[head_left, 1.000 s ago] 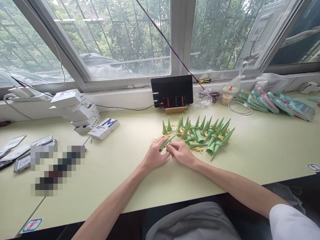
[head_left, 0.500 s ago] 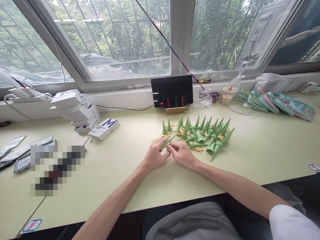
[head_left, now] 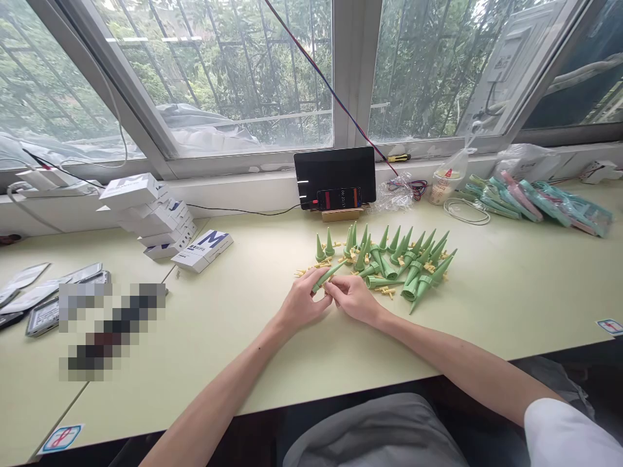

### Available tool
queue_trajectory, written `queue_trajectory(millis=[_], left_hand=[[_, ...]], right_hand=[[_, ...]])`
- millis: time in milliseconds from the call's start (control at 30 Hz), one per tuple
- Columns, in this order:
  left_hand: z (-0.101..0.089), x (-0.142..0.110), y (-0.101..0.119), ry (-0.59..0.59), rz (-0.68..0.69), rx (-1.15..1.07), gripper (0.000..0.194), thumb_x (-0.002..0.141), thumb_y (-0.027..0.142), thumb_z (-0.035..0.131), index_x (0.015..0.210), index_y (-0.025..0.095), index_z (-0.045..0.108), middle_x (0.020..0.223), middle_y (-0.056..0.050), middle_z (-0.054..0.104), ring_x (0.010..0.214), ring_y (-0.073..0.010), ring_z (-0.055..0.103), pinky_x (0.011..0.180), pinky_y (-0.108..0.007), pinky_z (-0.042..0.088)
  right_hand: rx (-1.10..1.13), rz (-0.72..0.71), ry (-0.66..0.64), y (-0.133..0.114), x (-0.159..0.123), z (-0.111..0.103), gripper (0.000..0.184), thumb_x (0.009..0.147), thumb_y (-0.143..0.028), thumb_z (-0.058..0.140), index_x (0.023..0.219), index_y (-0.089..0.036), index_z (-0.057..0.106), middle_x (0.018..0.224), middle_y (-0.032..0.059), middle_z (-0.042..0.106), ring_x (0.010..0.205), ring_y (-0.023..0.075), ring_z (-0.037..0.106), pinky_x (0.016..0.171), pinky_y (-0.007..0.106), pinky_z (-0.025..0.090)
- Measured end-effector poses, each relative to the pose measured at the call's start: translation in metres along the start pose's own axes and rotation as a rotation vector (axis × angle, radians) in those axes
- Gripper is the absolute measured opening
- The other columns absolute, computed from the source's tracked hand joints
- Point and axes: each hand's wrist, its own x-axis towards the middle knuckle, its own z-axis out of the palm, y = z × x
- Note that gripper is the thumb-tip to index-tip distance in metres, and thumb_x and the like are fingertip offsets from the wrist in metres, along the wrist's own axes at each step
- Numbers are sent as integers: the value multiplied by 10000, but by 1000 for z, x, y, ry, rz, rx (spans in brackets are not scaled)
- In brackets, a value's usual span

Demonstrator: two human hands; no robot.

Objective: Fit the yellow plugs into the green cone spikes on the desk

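My left hand (head_left: 304, 299) is closed around a green plant-watering spike (head_left: 329, 275), whose pointed tip slants up to the right. Against its side, my right hand (head_left: 357, 299) pinches a small yellow valve, mostly hidden by the fingers. Just beyond both hands lies a group of green spikes (head_left: 395, 272), some upright on their wide ends and others on their sides. Small yellow T-shaped valves (head_left: 387, 292) are scattered among them, and several more (head_left: 311, 268) lie behind my left hand.
A phone (head_left: 339, 198) leans against a black tablet (head_left: 335, 170) at the back. White boxes (head_left: 146, 211) are stacked at the left, near flat devices (head_left: 43, 314) and a blurred patch. At the right are a bagged cup (head_left: 445, 185) and pastel packets (head_left: 540, 198).
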Motion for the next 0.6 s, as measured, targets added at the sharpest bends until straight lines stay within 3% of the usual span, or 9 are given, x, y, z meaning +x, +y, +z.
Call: queue_trajectory(millis=[167, 433, 600], left_hand=[[0, 0, 0, 1, 19, -4, 457, 767, 109, 620, 1216, 195, 618, 1093, -75, 665, 868, -139, 610, 538, -182, 461], [-1, 0, 4, 6, 8, -3, 422, 790, 130, 607, 1207, 195, 619, 1030, -56, 664, 804, -123, 582, 526, -188, 444], [0, -1, 0, -5, -4, -6, 462, 770, 130, 624, 1227, 198, 618, 1072, -69, 665, 845, -137, 607, 528, -188, 456]], right_hand=[[-63, -66, 41, -2, -1, 1, 371, 936, -348, 535, 605, -183, 501, 548, -33, 434, 535, 106, 385, 519, 262, 283], [359, 218, -140, 1, 5, -1, 401, 869, -527, 616, 672, -179, 581, 522, -26, 529, 434, 115, 478, 437, 252, 368], [120, 90, -58, -2, 1, -2, 408, 925, -441, 559, 613, -179, 542, 489, -29, 492, 468, 107, 449, 495, 255, 361]])
